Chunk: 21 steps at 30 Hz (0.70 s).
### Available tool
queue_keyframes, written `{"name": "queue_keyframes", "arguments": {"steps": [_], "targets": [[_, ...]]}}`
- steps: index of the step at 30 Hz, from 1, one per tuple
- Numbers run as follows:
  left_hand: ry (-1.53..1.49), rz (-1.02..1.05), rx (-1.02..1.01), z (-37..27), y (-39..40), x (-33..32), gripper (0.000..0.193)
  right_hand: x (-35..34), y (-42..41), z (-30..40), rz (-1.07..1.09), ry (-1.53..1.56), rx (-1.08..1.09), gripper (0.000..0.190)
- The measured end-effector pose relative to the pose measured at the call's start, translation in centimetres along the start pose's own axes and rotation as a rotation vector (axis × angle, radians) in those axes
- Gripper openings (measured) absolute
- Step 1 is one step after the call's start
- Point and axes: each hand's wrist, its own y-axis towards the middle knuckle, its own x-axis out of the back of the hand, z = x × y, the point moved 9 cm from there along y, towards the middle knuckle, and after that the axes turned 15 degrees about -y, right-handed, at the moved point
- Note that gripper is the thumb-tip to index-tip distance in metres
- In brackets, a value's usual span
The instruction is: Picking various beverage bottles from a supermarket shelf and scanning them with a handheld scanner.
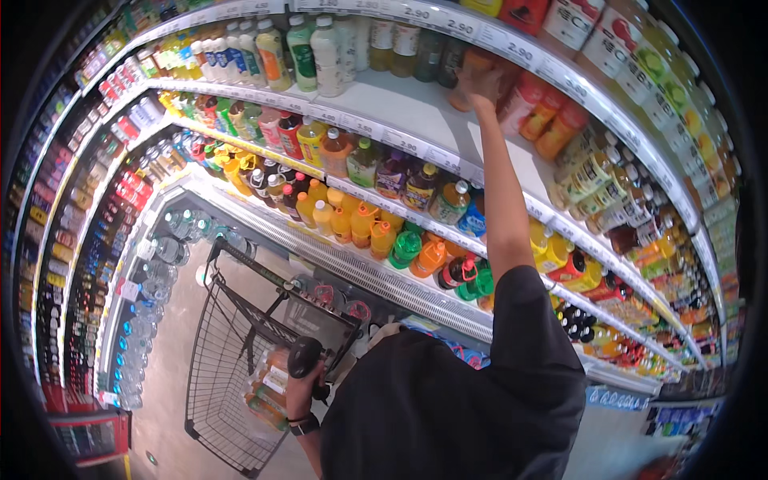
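Observation:
My right hand (482,85) reaches up into the refrigerated shelf with its fingers around a bottle of orange-brown drink (461,100). The hand hides much of that bottle. Low on the left, my left hand (304,384), with a black band at its wrist, is closed on a dark rounded object (305,354) whose kind I cannot make out. Beside this hand, a clear-wrapped pack of bottled drinks (268,389) shows at the wire shopping cart (216,384). Pink-orange bottles (543,114) stand right of my right hand, dark bottles (429,57) left of it.
Price rails (384,135) edge the curved drink shelves. Large orange drink bottles (363,225) fill part of the lowest tier. Water bottles (141,336) line the floor at left. A red-framed case (90,438) stands at the lower left.

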Motion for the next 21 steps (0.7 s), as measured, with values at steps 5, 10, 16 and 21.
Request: {"name": "queue_keyframes", "arguments": {"steps": [5, 10, 16, 21], "targets": [[-0.020, -0.161, 0.002, 2.1, -0.9, 1.5, 0.012, -0.7, -1.0, -0.6, -0.147, 0.073, -0.075, 0.086], [-0.013, -0.112, 0.043, 2.6, -0.8, 1.4, 0.011, 0.4, -6.4, 4.6, 0.241, 0.691, 0.138, 0.057], [0.094, 0.005, 0.042, -2.3, -0.4, -1.6, 0.015, 4.2, -15.1, 10.9, 0.580, 1.780, -0.314, 0.053], [0.003, 0.207, -0.009, -5.4, -2.2, -3.3, 0.032, 5.6, -27.8, 13.5, 1.040, 1.895, -0.462, 0.059]]}}
